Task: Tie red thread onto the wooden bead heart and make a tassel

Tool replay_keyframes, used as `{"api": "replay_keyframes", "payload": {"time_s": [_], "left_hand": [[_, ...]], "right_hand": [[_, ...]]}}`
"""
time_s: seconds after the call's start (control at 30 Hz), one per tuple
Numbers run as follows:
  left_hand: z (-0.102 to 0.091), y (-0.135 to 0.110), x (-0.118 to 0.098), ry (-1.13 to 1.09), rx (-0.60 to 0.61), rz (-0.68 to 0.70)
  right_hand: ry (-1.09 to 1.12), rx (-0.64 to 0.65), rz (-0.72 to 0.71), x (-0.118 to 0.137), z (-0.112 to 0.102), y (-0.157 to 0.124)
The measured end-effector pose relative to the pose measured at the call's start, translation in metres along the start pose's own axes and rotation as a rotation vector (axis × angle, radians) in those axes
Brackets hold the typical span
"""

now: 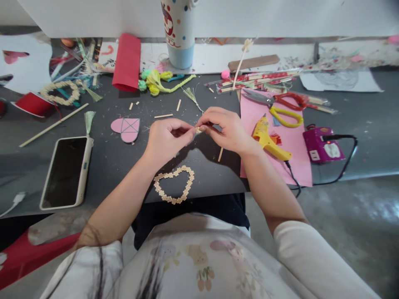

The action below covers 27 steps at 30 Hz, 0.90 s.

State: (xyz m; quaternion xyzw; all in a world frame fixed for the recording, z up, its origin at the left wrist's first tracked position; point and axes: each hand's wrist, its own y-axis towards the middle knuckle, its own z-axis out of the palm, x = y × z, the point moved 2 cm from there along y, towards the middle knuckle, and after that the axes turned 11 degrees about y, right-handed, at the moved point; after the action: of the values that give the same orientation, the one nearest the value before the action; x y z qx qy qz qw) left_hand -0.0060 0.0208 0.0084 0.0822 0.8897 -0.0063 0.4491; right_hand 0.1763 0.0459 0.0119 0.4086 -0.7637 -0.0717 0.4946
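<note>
My left hand and my right hand meet over the dark table, fingertips pinched together on a tiny pale straw piece. Just below them, near the table's front edge, lies a heart outline made of small beige flower shapes. A short wooden stick pokes out under my right hand. A pink paper heart with crossed lines lies to the left of my left hand.
A phone lies at the left. On a pink sheet at the right are a yellow glue gun and scissors. A purple power adapter, red folded paper, a dotted cup and scattered sticks stand farther off.
</note>
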Motion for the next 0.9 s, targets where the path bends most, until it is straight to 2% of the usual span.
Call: {"api": "replay_keyframes", "payload": {"time_s": [0.17, 0.47, 0.73, 0.83, 0.9], "left_hand": [[-0.0008, -0.0015, -0.0053, 0.052, -0.081, 0.022], [-0.0013, -0.0028, -0.0085, 0.097, -0.102, 0.023], [0.0021, 0.0022, -0.0017, -0.025, -0.115, 0.031], [0.0018, 0.0027, -0.0018, -0.021, -0.139, 0.065], [0.0001, 0.0013, -0.0039, 0.035, -0.197, 0.132]], "right_hand": [[0.014, -0.015, 0.008, 0.0011, 0.0015, 0.0008], [0.03, -0.028, 0.018, 0.0009, 0.0026, 0.0017], [0.027, -0.03, 0.025, 0.0016, 0.0017, 0.0018], [0.028, -0.034, 0.029, 0.0017, 0.0007, 0.0019], [0.033, -0.038, 0.035, 0.0015, 0.0002, 0.0019]]}}
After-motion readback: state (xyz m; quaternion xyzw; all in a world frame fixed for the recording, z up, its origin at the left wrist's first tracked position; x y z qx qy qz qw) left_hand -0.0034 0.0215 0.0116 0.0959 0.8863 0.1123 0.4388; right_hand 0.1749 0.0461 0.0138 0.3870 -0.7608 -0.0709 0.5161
